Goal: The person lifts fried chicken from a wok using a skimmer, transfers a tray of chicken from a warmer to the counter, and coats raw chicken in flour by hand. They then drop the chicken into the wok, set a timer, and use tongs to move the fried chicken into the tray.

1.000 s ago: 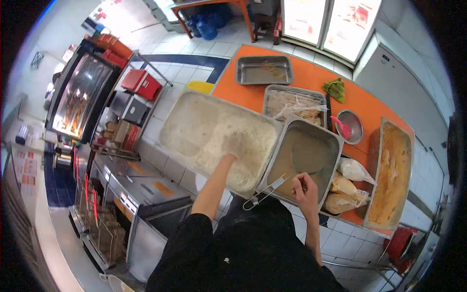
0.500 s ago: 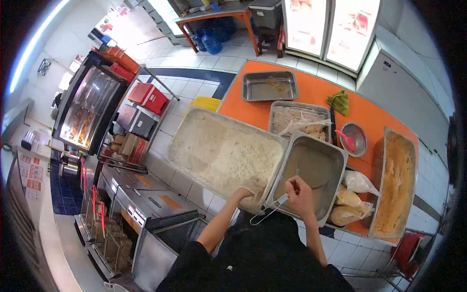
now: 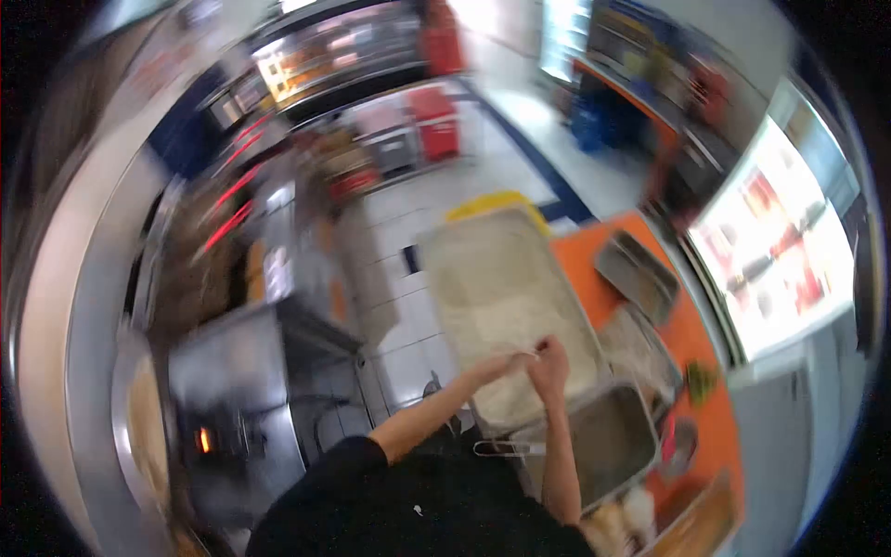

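Observation:
My left hand [image 3: 506,365] and my right hand [image 3: 549,364] meet above a long metal tray of white flour [image 3: 497,320]. Pale coating or a thin glove seems to cover the left hand, whose fingers are smeared by motion. The right fingers are closed at the left fingertips; whatever lies between them is too blurred to make out. A deep metal pan of cloudy liquid [image 3: 608,446] adjoins the tray on the right. Across its near left edge lies a looped wire handle [image 3: 506,448], apart from both hands.
An orange table [image 3: 608,243] bears an empty-looking metal pan [image 3: 636,277], a bowl [image 3: 682,444], a green cloth [image 3: 701,382] and bagged goods [image 3: 617,524]. Fryers with red handles [image 3: 229,223] and a stove flame [image 3: 204,440] are at left. A lit glass-door fridge [image 3: 770,241] stands right.
The view has swung left and blurred. My left hand has risen from the flour, and my right hand has moved from over the liquid pan to meet it.

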Action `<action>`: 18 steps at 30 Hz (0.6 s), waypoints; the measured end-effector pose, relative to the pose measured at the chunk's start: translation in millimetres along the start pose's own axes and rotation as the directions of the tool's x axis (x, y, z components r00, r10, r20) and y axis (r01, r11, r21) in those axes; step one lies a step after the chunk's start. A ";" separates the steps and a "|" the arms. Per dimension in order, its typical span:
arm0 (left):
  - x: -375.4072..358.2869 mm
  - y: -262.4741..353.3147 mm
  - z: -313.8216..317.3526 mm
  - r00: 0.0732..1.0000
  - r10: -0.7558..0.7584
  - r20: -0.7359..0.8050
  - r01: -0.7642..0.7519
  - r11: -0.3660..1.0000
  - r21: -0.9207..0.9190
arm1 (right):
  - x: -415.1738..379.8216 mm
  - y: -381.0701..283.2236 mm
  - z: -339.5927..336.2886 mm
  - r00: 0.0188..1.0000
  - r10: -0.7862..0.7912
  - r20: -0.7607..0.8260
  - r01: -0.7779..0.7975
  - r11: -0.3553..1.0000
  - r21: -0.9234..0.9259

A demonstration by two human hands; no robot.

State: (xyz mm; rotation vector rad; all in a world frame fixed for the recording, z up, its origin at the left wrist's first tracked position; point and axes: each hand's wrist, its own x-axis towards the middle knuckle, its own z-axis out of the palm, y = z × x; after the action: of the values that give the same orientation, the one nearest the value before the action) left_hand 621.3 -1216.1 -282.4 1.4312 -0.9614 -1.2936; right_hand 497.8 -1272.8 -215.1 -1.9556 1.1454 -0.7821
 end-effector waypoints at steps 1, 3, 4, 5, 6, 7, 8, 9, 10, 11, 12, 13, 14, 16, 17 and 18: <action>2.3 3.3 8.5 0.999 0.009 0.038 -0.014 0.991 0.132 | 11.4 9.7 -2.9 0.997 -0.017 0.078 0.015 1.000 0.021; 4.5 11.4 24.7 0.992 0.051 0.114 -0.087 0.937 0.338 | 27.5 43.2 -6.2 0.977 0.031 0.213 -0.075 0.977 0.200; 6.0 25.2 30.1 0.978 0.104 0.183 -0.174 0.889 0.423 | 37.1 75.9 -5.8 0.973 0.062 0.221 -0.124 0.953 0.276; 27.7 -4.5 48.5 0.808 0.578 0.111 -0.560 0.697 0.448 | 59.3 126.0 -8.2 0.981 0.065 0.181 -0.096 0.981 0.167; 11.8 8.9 41.1 0.824 0.562 0.068 -0.529 0.722 0.446 | 77.8 169.6 -15.1 0.997 -0.044 0.057 0.054 0.983 -0.175; -6.4 38.3 42.7 0.834 0.550 0.045 -0.514 0.743 0.429 | 90.2 197.2 -29.4 0.999 0.024 0.048 -0.024 1.000 0.001; -25.0 62.3 35.3 0.833 0.554 -0.005 -0.500 0.755 0.424 | 101.2 207.4 -39.3 0.993 0.109 0.037 -0.114 0.979 0.170; -51.9 89.0 17.1 0.910 0.414 0.026 -0.398 0.854 0.335 | 103.8 186.8 -44.8 0.994 0.090 0.059 -0.098 0.984 0.150; -75.5 100.9 -0.2 0.958 0.273 0.087 -0.287 0.925 0.248 | 90.8 130.6 -56.6 0.967 0.139 0.213 -0.122 0.988 -0.090; -96.8 95.1 -14.6 0.970 0.241 0.029 -0.241 0.939 0.244 | 74.4 93.5 -57.8 0.917 0.212 0.339 -0.097 0.941 -0.324; -116.0 91.2 -28.7 0.978 0.203 -0.043 -0.187 0.953 0.239 | 67.0 87.6 -58.3 0.915 0.187 0.358 -0.064 0.942 -0.329; -135.3 78.0 -43.6 0.969 0.202 -0.140 -0.154 0.943 0.294 | 59.9 90.6 -59.9 0.899 -0.129 0.418 0.278 0.906 -0.318; -158.3 60.9 -60.6 0.949 0.203 -0.242 -0.112 0.932 0.345 | 53.1 82.0 -50.8 0.771 -0.427 0.472 0.590 0.759 -0.276; -220.2 39.2 -94.5 0.877 0.168 -0.451 -0.001 0.938 0.347 | 25.7 -26.8 -25.3 0.805 -0.239 0.543 0.469 0.817 -0.335; -250.4 31.9 -108.9 0.831 0.100 -0.547 0.083 0.950 0.300 | 12.3 -75.6 -7.9 0.829 -0.009 0.560 0.302 0.848 -0.434; -277.4 25.6 -120.1 0.775 0.029 -0.631 0.165 0.955 0.246 | 4.8 -96.5 15.6 0.797 -0.017 0.604 0.261 0.912 -0.318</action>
State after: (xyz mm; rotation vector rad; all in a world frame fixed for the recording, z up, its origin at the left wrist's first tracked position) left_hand 704.6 -939.4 -190.0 1.9723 -0.6463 -0.6307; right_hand 556.0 -1240.0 -143.6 -2.3948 0.8028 0.0364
